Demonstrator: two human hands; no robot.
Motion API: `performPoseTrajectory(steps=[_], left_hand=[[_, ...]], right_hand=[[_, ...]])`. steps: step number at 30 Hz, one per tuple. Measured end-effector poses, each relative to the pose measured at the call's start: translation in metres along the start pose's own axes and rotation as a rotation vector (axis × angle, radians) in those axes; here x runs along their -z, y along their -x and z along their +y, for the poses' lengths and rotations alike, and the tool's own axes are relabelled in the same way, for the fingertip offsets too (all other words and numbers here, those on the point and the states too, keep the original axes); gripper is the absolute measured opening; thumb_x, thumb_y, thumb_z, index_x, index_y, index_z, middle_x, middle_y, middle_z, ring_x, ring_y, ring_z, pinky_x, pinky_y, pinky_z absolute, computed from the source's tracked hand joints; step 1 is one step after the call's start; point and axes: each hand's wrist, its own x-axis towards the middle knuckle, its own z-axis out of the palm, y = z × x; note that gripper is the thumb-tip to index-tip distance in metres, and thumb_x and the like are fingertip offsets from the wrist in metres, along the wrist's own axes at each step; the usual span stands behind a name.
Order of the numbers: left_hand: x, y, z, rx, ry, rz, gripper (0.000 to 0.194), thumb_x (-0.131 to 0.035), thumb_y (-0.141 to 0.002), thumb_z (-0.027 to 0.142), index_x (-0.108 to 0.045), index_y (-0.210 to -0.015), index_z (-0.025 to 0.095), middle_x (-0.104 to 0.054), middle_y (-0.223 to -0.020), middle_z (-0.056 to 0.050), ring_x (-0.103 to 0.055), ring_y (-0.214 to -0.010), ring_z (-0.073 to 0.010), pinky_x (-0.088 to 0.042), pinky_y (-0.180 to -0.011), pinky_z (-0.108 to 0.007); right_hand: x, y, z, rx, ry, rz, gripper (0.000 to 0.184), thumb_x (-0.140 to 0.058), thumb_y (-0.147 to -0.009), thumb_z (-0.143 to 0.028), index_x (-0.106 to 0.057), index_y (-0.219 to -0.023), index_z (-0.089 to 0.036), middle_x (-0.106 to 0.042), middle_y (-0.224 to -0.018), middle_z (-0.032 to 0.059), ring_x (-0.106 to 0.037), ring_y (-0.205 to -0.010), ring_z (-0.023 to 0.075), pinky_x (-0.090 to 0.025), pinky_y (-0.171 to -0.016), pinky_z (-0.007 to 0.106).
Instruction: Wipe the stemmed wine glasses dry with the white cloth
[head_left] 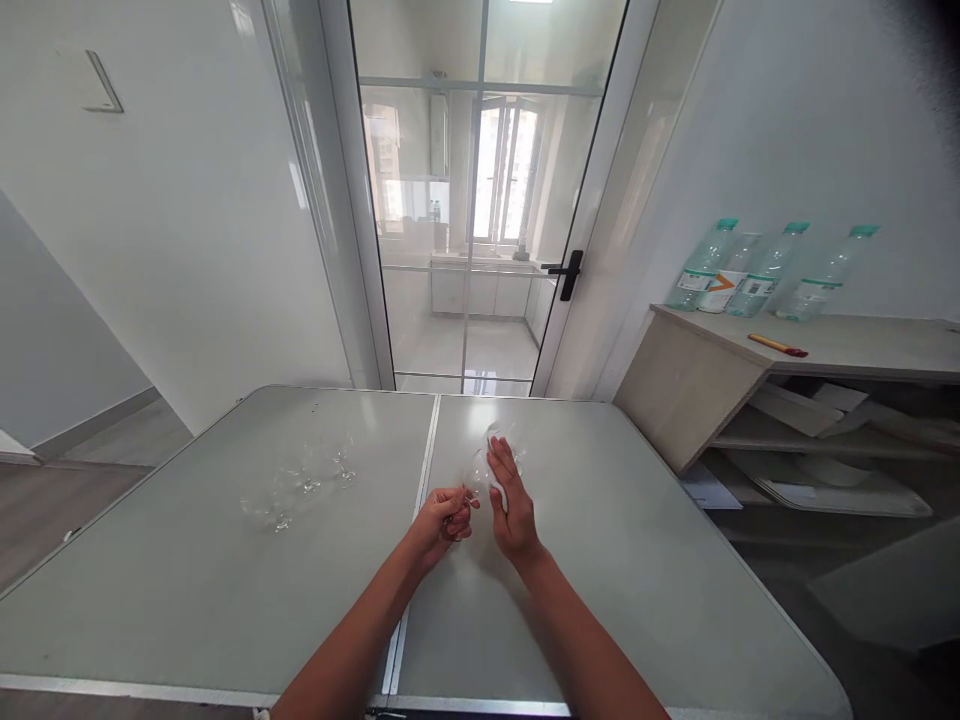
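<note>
Above the right half of the table, my left hand (448,513) has its fingers curled closed on the narrow end of a clear, rounded, see-through object (480,470). Its exact kind is hard to make out. My right hand (513,500) lies against the far right side of this object, fingers stretched out straight and together. Something white shows beside its palm, too small to name. On the left half of the table, several similar transparent objects (307,485) stand or lie in a slanting row; only their outlines and bright glints are visible.
The grey folding table (187,590) has a metal seam down its middle. To the right, a wooden shelf unit (705,360) carries several plastic bottles (757,285) and a yellow-red stick-like item (777,345). A glass door (480,200) with a black handle stands behind the table.
</note>
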Motion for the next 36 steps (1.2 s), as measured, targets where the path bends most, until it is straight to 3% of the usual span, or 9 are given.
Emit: performPoseTrajectory(steps=[5, 8, 10, 15, 18, 22, 26, 31, 36], left_hand=[[-0.002, -0.004, -0.012, -0.189, -0.477, 0.168, 0.051, -0.059, -0.087, 0.057, -0.046, -0.056, 0.02, -0.032, -0.052, 0.005, -0.028, -0.049, -0.0093, -0.025, -0.052, -0.026], [-0.002, 0.001, -0.015, -0.267, -0.603, 0.212, 0.037, -0.072, -0.078, 0.036, -0.052, -0.053, 0.018, -0.043, -0.053, 0.002, -0.035, -0.055, -0.0112, -0.025, -0.058, -0.027], [-0.003, 0.006, -0.015, -0.332, -0.712, 0.201, 0.019, -0.072, -0.076, 0.027, -0.063, -0.062, 0.018, -0.051, -0.057, 0.001, -0.038, -0.057, -0.0125, -0.026, -0.061, -0.028], [-0.001, 0.013, -0.009, -0.69, -1.156, 0.137, 0.012, -0.063, -0.089, 0.026, -0.074, -0.091, 0.021, -0.059, -0.063, -0.003, -0.047, -0.057, -0.0156, -0.029, -0.059, -0.028], [-0.003, 0.012, -0.008, -0.718, -1.082, 0.197, 0.015, -0.064, -0.093, 0.031, -0.074, -0.097, 0.02, -0.062, -0.065, -0.002, -0.051, -0.058, -0.0149, -0.036, -0.06, -0.026], [-0.009, 0.007, -0.009, -0.533, -0.8, 0.304, 0.029, -0.059, -0.096, 0.038, -0.065, -0.075, 0.018, -0.059, -0.063, 0.001, -0.048, -0.056, -0.0126, -0.037, -0.058, -0.024], [-0.014, 0.004, -0.012, -0.443, -0.688, 0.376, 0.042, -0.055, -0.097, 0.041, -0.056, -0.062, 0.018, -0.053, -0.057, 0.002, -0.047, -0.056, -0.0129, -0.034, -0.056, -0.024], [-0.009, 0.004, -0.013, -0.457, -0.835, 0.435, 0.041, -0.054, -0.094, 0.033, -0.058, -0.057, 0.018, -0.052, -0.055, 0.002, -0.045, -0.056, -0.0134, -0.031, -0.058, -0.026], [0.002, 0.004, -0.007, -0.48, -0.836, 0.5, 0.034, -0.049, -0.095, 0.03, -0.061, -0.066, 0.018, -0.056, -0.062, 0.001, -0.049, -0.06, -0.0146, -0.035, -0.061, -0.027]], right_hand=[[0.005, -0.006, 0.011, 0.311, 0.393, -0.381, 0.039, -0.047, -0.101, -0.017, -0.064, -0.136, -0.022, -0.068, -0.14, 0.0099, -0.053, -0.14, 0.0266, -0.024, -0.124, 0.055], [0.01, -0.011, 0.015, 0.109, 0.473, -0.47, 0.023, -0.056, -0.099, -0.029, -0.076, -0.105, -0.022, -0.08, -0.109, 0.0084, -0.071, -0.106, 0.026, -0.04, -0.108, 0.047], [0.015, -0.012, 0.018, -0.129, 0.441, -0.497, 0.032, -0.054, -0.099, -0.038, -0.076, -0.082, -0.021, -0.079, -0.083, 0.0059, -0.07, -0.08, 0.0223, -0.048, -0.087, 0.038], [0.025, -0.016, 0.018, -0.664, -0.313, -0.282, 0.039, -0.055, -0.094, -0.049, -0.076, -0.079, -0.019, -0.075, -0.075, 0.0054, -0.068, -0.072, 0.0223, -0.05, -0.072, 0.033], [0.017, -0.015, 0.013, -0.825, -0.847, -0.089, 0.042, -0.052, -0.095, -0.055, -0.076, -0.092, -0.021, -0.078, -0.091, 0.0083, -0.072, -0.09, 0.0282, -0.055, -0.082, 0.041], [-0.006, -0.009, 0.006, -0.79, -1.029, 0.127, 0.053, -0.041, -0.099, -0.064, -0.073, -0.116, -0.025, -0.072, -0.127, 0.0092, -0.065, -0.122, 0.0296, -0.051, -0.102, 0.046], [-0.026, 0.001, 0.007, -0.72, -0.872, 0.103, 0.054, -0.046, -0.1, -0.063, -0.059, -0.139, -0.029, -0.063, -0.143, 0.0086, -0.053, -0.137, 0.0272, -0.041, -0.114, 0.047], [-0.035, 0.012, 0.015, -0.601, -0.506, -0.012, 0.047, -0.045, -0.104, -0.057, -0.057, -0.138, -0.027, -0.064, -0.134, 0.0097, -0.055, -0.131, 0.0244, -0.036, -0.118, 0.044], [-0.038, 0.015, 0.023, -0.505, -0.286, -0.225, 0.033, -0.057, -0.098, -0.051, -0.069, -0.106, -0.021, -0.07, -0.105, 0.008, -0.063, -0.103, 0.0262, -0.049, -0.097, 0.04]])
